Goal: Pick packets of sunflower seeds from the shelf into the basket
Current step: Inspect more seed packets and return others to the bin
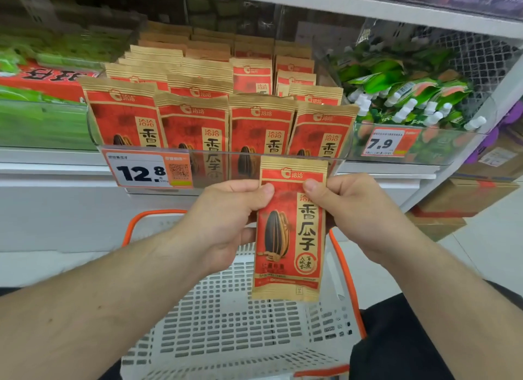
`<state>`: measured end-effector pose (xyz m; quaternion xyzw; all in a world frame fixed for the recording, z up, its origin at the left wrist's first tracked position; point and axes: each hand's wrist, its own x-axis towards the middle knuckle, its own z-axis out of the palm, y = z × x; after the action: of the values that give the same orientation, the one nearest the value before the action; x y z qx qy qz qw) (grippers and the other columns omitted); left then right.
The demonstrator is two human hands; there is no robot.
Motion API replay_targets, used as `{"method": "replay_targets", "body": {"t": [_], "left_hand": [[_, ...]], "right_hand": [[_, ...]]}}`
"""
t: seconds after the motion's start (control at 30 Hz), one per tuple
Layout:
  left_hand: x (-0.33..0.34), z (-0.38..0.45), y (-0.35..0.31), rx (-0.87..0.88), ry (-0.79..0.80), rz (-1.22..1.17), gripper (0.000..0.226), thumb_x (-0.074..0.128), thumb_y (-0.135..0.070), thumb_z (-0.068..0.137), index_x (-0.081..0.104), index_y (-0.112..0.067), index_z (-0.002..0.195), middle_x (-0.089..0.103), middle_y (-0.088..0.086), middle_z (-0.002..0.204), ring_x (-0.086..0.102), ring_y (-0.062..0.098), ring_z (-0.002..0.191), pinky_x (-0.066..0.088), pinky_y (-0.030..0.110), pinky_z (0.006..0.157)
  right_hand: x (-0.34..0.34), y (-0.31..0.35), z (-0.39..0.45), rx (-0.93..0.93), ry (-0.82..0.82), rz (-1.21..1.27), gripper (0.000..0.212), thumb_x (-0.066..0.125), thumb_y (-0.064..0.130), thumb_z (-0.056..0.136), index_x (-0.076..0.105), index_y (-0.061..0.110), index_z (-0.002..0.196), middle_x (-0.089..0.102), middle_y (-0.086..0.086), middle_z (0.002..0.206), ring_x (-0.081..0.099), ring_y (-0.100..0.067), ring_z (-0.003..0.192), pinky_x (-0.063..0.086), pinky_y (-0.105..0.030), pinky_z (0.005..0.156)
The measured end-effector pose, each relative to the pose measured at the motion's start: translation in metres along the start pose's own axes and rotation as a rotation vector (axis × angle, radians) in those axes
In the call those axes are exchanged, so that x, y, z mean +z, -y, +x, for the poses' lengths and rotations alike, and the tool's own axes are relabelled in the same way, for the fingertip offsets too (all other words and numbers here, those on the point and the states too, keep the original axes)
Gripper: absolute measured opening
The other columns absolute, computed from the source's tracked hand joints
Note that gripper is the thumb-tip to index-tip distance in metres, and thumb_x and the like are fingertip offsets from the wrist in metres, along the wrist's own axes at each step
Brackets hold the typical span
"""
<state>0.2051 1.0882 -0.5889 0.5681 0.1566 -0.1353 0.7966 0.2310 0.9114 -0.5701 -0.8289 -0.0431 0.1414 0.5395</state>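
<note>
Packet (288, 232): matt kraft-like paper, red print. Basket (226, 323): white perforated plastic, orange handles (346, 280) smooth. Shelf guard (198, 153): clear glossy plastic. Green pouches (396, 88): shiny film. Boxes (467, 192): plain cardboard.

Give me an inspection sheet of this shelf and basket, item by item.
Surface: shelf, white, with a clear front rail.
Job's things: one seed packet held upright over the basket; no packet visible in the basket; packet rows stand on the shelf.
Clutter: green pouches on the right; price tags 12.8 and 7.9.
Grippers: left hand and right hand both pinch the packet's upper edges.
Cables: nothing seen.
Surroundings: cardboard boxes on the floor at right.
</note>
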Motion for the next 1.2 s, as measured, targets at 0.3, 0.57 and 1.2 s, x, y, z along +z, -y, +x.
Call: {"method": "replay_targets", "body": {"t": [0.3, 0.57, 1.2], "left_hand": [[-0.0006, -0.002, 0.0014, 0.01, -0.051, -0.101, 0.018, 0.065, -0.012, 0.091, 0.07, -0.005, 0.107, 0.077, 0.011, 0.089, 0.072, 0.019, 0.068, 0.056, 0.028, 0.051], [-0.0028, 0.0006, -0.0006, 0.009, -0.071, -0.144, 0.017, 0.065, -0.013, 0.092, 0.069, -0.007, 0.107, 0.077, 0.01, 0.09, 0.074, 0.021, 0.075, 0.06, 0.032, 0.059], [-0.0055, 0.0027, 0.0022, -0.001, -0.076, -0.166, 0.019, 0.061, -0.015, 0.096, 0.07, -0.01, 0.111, 0.077, 0.008, 0.095, 0.075, 0.022, 0.083, 0.063, 0.034, 0.066]], "right_hand": [[-0.0042, -0.0007, -0.0044, 0.034, 0.142, -0.178, 0.036, 0.058, 0.031, 0.097, 0.077, 0.003, 0.085, 0.077, -0.006, 0.078, 0.068, -0.021, 0.068, 0.056, -0.034, 0.065], [-0.0037, -0.0003, -0.0055, 0.07, 0.222, -0.209, 0.029, 0.063, 0.034, 0.092, 0.074, 0.008, 0.099, 0.078, -0.004, 0.083, 0.073, -0.029, 0.083, 0.059, -0.036, 0.069], [-0.0108, -0.0043, -0.0069, 0.019, 0.298, -0.132, 0.043, 0.08, 0.027, 0.066, 0.07, 0.015, 0.106, 0.074, -0.021, 0.095, 0.071, -0.041, 0.09, 0.06, -0.042, 0.074]]}}
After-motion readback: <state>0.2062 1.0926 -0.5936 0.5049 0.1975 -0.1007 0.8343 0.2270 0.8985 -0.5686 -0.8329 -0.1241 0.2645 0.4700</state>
